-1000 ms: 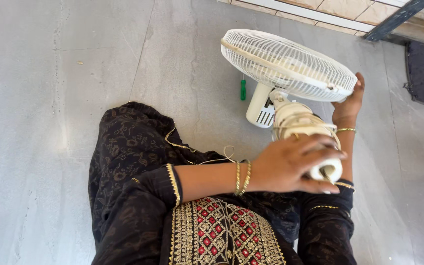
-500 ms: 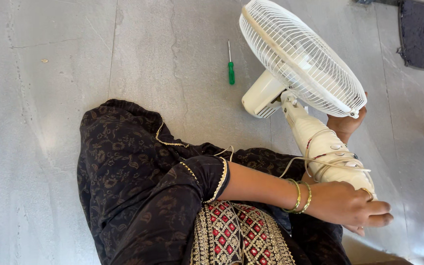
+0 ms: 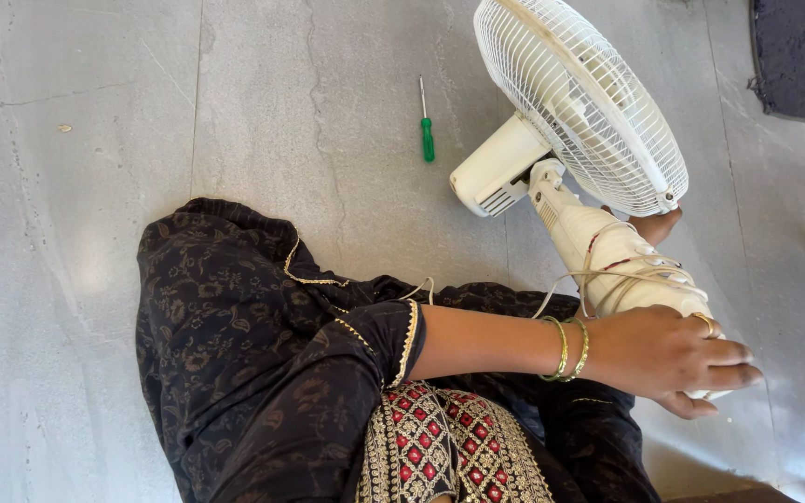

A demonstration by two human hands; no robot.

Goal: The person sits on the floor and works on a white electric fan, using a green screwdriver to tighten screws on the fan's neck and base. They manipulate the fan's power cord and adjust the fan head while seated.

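Our left hand (image 3: 668, 354) is clenched around the lower end of the white fan's stem (image 3: 598, 247), which lies tilted across our lap. Our right hand (image 3: 656, 225) is mostly hidden behind the stem, so we cannot tell its grip. Loose wires (image 3: 612, 275) loop round the stem just above our fingers; we judge they could snag or pull free if the stem twists. Farther out, the grille (image 3: 579, 98) hangs unsupported and could tip. A green screwdriver (image 3: 427, 130) lies on the grey floor (image 3: 95, 140), well apart.
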